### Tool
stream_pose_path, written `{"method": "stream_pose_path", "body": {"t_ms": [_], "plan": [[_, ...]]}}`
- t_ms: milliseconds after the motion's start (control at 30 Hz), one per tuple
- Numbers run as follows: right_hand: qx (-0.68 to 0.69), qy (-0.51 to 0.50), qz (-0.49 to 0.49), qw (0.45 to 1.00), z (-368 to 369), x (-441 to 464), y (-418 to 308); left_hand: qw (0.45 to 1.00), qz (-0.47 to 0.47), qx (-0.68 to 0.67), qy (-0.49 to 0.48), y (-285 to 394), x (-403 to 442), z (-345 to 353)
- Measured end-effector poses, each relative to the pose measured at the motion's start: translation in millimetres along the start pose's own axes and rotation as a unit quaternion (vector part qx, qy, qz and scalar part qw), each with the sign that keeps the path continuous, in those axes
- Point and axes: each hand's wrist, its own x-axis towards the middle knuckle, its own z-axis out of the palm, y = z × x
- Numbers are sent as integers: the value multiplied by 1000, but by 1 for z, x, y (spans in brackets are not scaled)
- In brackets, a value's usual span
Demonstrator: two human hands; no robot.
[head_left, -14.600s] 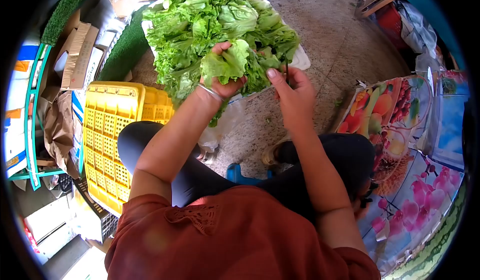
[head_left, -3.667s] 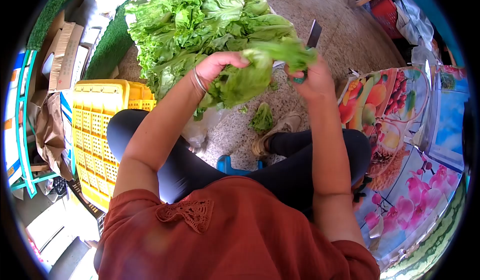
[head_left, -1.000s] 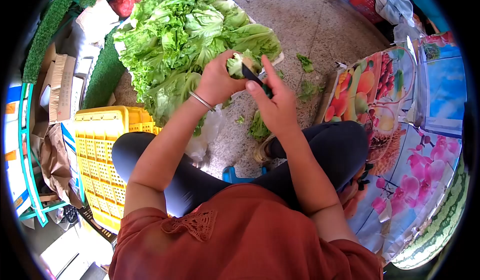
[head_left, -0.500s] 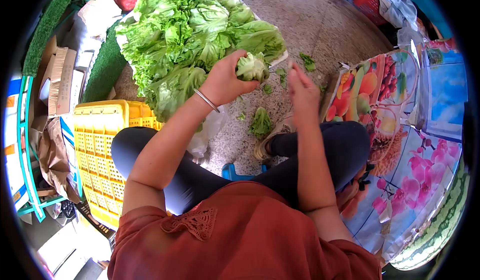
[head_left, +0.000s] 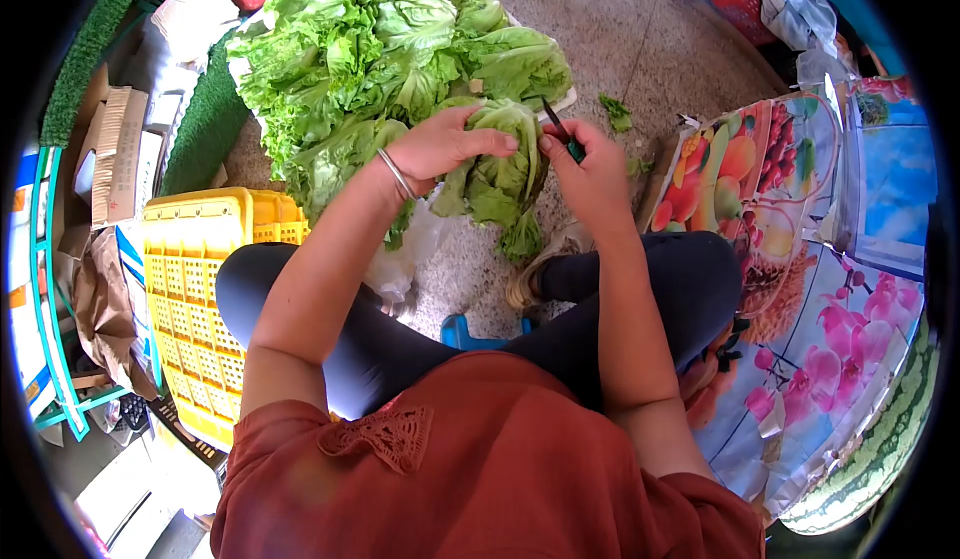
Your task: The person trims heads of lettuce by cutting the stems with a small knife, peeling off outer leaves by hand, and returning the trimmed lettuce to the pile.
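Note:
A head of lettuce [head_left: 497, 181] hangs between my hands, above the floor, its leaves pointing down. My left hand [head_left: 445, 147], with a silver bangle at the wrist, is closed around its left side, thumb across the top. My right hand [head_left: 594, 164] is closed on a small knife [head_left: 553, 117]. The dark blade points up and left, and a bit of green handle shows in the fingers. The right thumb is close against the lettuce; whether it touches is unclear. Beyond my hands, many lettuces [head_left: 385, 49] lie piled on a white-edged support.
Yellow plastic crates [head_left: 195, 299] stand at my left knee. On the right is a box covered in fruit-and-flower print [head_left: 800, 269], with a watermelon [head_left: 870, 459] beside it. A loose leaf [head_left: 616, 112] lies on the floor. A blue stool edge [head_left: 458, 333] shows below me.
The lettuce has turned from its pale end showing to leaves hanging down. My right hand has moved in beside it, and the knife has come into clear view.

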Motion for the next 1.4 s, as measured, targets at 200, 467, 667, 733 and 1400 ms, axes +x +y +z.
{"method": "stream_pose_path", "body": {"t_ms": [200,467,667,733,1400], "plan": [[-171,-19,-7,985,-9,2,6,998,-64,-16,-23,-2,1,-19],[66,-69,83,992,3,-2,0,999,-42,-18,3,0,-2,-7],[-142,-69,26,987,-15,-2,-6,993,-41,109,10,-19,8,-19],[-210,-53,32,976,-16,-2,-13,990,-54,124,28,-21,10,-16],[-95,-9,53,994,-17,3,3,997,-24,71,8,-20,4,-31]]}}
